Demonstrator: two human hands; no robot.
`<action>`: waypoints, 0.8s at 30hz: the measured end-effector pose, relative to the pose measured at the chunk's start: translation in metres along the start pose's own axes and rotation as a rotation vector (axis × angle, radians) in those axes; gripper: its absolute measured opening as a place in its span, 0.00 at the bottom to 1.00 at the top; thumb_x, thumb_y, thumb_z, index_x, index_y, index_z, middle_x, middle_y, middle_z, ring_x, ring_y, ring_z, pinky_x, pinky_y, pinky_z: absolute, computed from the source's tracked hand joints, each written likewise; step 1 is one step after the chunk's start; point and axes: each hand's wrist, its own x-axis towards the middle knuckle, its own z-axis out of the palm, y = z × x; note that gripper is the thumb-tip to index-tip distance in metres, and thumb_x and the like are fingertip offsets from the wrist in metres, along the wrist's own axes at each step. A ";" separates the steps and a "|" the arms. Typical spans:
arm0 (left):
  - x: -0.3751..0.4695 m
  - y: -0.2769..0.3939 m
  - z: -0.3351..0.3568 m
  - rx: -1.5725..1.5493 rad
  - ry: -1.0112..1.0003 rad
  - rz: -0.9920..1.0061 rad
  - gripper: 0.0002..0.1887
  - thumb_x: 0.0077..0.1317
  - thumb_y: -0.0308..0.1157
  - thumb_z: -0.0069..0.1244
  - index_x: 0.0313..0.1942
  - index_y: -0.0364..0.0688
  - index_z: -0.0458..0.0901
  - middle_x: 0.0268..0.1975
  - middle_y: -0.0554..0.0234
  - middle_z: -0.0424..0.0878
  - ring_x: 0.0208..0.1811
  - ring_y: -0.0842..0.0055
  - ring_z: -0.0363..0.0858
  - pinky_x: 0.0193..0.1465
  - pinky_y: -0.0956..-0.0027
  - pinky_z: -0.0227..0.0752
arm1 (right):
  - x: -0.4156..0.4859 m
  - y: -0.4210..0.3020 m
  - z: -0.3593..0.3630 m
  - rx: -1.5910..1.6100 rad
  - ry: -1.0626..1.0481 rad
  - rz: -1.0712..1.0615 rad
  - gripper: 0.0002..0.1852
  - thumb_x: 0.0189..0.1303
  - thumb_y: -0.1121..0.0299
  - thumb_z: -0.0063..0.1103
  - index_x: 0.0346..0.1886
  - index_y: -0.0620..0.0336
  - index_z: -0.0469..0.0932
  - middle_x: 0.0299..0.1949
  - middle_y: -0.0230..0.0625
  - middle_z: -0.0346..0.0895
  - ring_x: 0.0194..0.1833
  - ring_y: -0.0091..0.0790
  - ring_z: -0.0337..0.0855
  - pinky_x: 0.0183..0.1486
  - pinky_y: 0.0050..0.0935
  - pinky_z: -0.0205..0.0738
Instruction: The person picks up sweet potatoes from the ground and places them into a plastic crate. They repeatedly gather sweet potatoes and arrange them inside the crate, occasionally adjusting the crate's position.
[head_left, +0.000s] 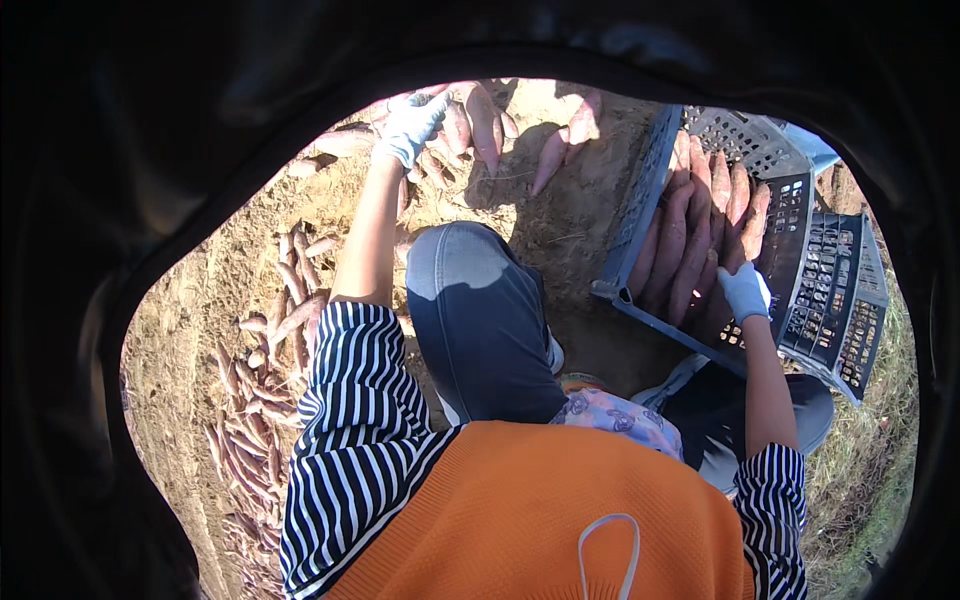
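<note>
My left hand (411, 129), in a pale glove, reaches to a group of sweet potatoes (480, 124) on the soil at the top of the view. Glare and the glove hide whether its fingers close on one. My right hand (746, 292), also gloved, is inside a dark plastic crate (637, 206) on the right. It grips the lower end of a sweet potato (756, 221) there, its fingertips partly hidden. Beside that one, several sweet potatoes (686, 232) lie lengthwise, side by side, in the crate.
Stacked crates (829, 281) stand against the filled crate's right side. Two sweet potatoes (564, 142) lie apart on the soil between hand and crate. A long heap of smaller sweet potatoes (251, 435) runs down the left. My bent knee (472, 322) is in the middle; dry grass (847, 480) borders the right.
</note>
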 end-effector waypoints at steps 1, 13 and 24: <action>0.001 -0.032 0.018 0.041 -0.003 -0.078 0.34 0.63 0.56 0.53 0.61 0.37 0.76 0.55 0.42 0.82 0.57 0.55 0.80 0.58 0.61 0.74 | -0.016 -0.023 -0.007 0.074 0.058 -0.056 0.35 0.61 0.41 0.59 0.51 0.71 0.75 0.41 0.57 0.83 0.44 0.55 0.85 0.47 0.47 0.78; 0.058 0.012 0.212 -0.239 0.365 -0.427 0.36 0.53 0.51 0.62 0.54 0.32 0.77 0.51 0.39 0.83 0.56 0.53 0.82 0.61 0.56 0.73 | -0.107 -0.106 0.028 0.331 0.228 -0.411 0.14 0.72 0.59 0.49 0.42 0.58 0.79 0.37 0.46 0.82 0.37 0.54 0.83 0.39 0.48 0.75; 0.065 -0.025 0.180 -1.030 0.167 -0.170 0.54 0.51 0.59 0.66 0.67 0.30 0.61 0.59 0.42 0.77 0.59 0.60 0.78 0.62 0.62 0.70 | -0.106 -0.111 0.028 0.346 0.265 -0.394 0.12 0.71 0.61 0.51 0.41 0.58 0.79 0.36 0.47 0.82 0.37 0.54 0.83 0.38 0.48 0.76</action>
